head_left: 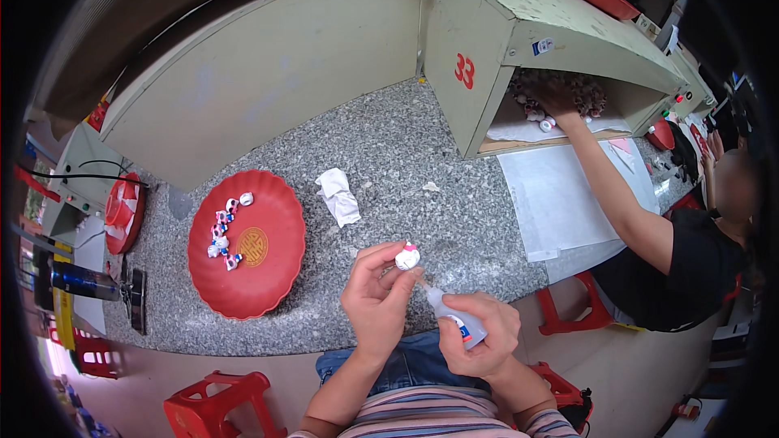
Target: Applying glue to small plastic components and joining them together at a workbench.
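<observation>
Between the fingertips of my left hand [372, 300] is a small white figurine [408, 259] with a pink patch on top. My right hand [484, 334] is wrapped round a small translucent squeeze bottle [439, 305]. Its thin nozzle points up-left and reaches close to the underside of the figurine; whether they touch I cannot tell. Left of my hands, a red scalloped plate [213, 280] bears several similar figurines [220, 229] in white, pink, blue and black, lying in a loose curved row. A crumpled white tissue [338, 197] lies beyond my left hand.
The speckled stone tabletop [389, 146] is backed by a pale panel [292, 57]. At right, a co-worker's arm [613, 170] reaches into a cabinet [479, 40] holding a pile of small figurines. White paper sheets [544, 203] lie before it. Red stools [215, 405] stand below.
</observation>
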Demonstrator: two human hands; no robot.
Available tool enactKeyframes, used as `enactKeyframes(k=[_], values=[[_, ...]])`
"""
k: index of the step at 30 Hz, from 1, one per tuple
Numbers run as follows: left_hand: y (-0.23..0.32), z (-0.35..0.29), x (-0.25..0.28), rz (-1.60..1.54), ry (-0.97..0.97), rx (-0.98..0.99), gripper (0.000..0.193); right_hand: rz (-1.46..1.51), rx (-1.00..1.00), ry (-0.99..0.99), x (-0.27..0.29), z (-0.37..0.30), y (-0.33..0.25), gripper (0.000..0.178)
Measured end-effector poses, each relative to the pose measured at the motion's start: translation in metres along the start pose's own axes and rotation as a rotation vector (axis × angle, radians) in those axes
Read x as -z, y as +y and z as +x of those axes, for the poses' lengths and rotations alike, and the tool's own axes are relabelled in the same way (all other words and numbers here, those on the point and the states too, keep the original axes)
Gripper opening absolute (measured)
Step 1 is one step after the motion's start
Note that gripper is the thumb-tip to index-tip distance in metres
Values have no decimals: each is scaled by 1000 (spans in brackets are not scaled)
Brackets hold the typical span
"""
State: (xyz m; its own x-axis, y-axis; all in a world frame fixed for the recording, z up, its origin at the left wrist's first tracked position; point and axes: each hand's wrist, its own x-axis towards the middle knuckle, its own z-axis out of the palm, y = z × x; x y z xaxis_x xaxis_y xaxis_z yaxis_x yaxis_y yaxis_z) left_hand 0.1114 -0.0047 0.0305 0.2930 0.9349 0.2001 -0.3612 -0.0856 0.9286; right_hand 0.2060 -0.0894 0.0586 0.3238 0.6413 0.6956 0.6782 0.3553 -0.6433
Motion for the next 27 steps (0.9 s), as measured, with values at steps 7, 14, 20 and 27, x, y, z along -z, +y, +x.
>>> enactKeyframes(k=[7, 14, 20, 27], values=[[2, 1, 2, 11, -14, 15, 30, 36, -49, -29, 5, 5, -2, 25], [-2, 2, 3, 39, -2, -44, 31, 10, -83, -51, 10, 7, -3, 23], [3, 4, 5, -109, 0, 211, 32, 24, -85, -30, 10, 6, -1, 24], [5, 5, 7, -197, -24, 284, 33, 30, -78, -33, 9, 5, 1, 25]])
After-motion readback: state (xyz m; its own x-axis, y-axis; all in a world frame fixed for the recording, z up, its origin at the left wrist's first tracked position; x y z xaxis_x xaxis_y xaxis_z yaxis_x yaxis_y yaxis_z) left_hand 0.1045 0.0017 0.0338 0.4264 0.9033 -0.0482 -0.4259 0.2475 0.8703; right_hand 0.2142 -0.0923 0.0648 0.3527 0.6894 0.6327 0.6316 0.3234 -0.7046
